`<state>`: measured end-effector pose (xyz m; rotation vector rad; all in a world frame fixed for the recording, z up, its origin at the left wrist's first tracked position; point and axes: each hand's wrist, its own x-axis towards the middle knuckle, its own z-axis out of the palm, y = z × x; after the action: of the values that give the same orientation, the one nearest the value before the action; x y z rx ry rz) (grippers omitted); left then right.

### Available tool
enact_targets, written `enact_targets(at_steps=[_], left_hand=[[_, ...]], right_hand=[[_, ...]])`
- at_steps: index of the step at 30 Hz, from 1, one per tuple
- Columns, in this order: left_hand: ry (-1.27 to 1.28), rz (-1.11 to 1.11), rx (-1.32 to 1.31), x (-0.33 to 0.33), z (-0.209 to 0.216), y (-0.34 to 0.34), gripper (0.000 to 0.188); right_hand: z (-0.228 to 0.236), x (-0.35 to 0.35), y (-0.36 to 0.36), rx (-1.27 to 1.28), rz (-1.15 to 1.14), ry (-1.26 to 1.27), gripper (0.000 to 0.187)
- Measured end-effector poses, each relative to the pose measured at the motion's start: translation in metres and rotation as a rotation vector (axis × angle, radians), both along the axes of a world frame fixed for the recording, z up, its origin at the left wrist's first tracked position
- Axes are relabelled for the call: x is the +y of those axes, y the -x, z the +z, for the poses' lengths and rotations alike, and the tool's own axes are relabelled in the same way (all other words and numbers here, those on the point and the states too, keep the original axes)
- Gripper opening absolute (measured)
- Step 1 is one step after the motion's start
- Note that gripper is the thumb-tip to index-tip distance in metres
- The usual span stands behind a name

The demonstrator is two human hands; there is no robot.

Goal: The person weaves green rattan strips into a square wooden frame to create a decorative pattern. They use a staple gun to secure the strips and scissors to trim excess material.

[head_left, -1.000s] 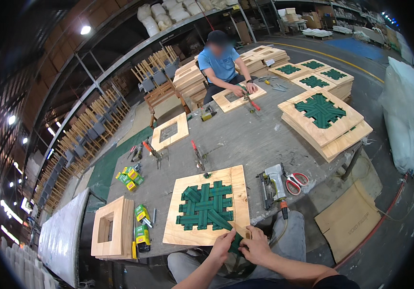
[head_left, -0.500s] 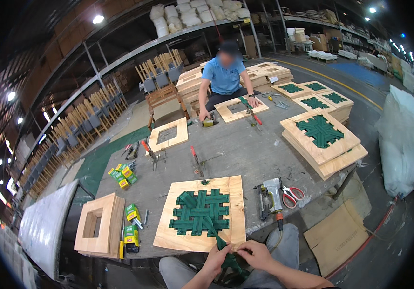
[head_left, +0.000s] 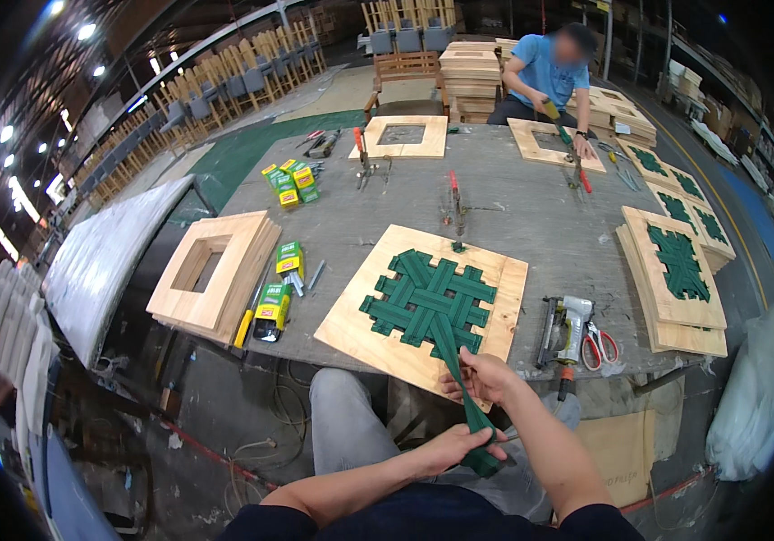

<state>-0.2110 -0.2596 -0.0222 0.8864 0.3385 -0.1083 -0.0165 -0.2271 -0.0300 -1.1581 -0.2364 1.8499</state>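
Observation:
A square plywood panel lies tilted at the table's near edge. Green webbing straps cross over and under each other across its middle opening. One loose webbing strap runs from the weave over the panel's near edge toward my lap. Close to that edge, my right hand is closed around the strap, thumb on top. Lower down, my left hand grips the strap's hanging part, and a folded length drops below the fingers.
Right of the panel lie a staple gun and red-handled scissors. Stacked wooden frames and staple boxes are at left. Clamps stand further back. Across the table, a co-worker holds a tool over another frame.
My view has swung right and down. The panel has turned on the table. My hands have moved from close together to spread along the strap, right hand nearer the weave, left hand lower.

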Motion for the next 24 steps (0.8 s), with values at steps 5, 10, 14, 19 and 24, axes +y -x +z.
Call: enact_targets(at_steps=[5, 10, 14, 19, 24], left_hand=[[-1.255, -0.288, 0.343, -0.014, -0.01, -0.014, 0.031], [-1.577, -0.306, 0.186, -0.032, -0.002, -0.027, 0.027], [-1.256, -0.156, 0.256, -0.011, 0.001, -0.018, 0.035], [-1.217, 0.598, 0.29, 0.036, 0.017, 0.013, 0.033], [-1.684, 0.799, 0.047, 0.106, -0.007, -0.021, 0.041]], right_hand=[[0.014, 0.036, 0.009, -0.36, 0.103, 0.061, 0.055], [0.018, 0.066, 0.002, -0.387, 0.091, 0.136, 0.039], [0.009, 0.075, 0.01, -0.362, -0.004, 0.136, 0.03], [-0.004, 0.064, -0.002, -0.303, -0.054, 0.092, 0.027], [-0.006, 0.042, 0.014, -0.454, -0.099, -0.014, 0.031]])
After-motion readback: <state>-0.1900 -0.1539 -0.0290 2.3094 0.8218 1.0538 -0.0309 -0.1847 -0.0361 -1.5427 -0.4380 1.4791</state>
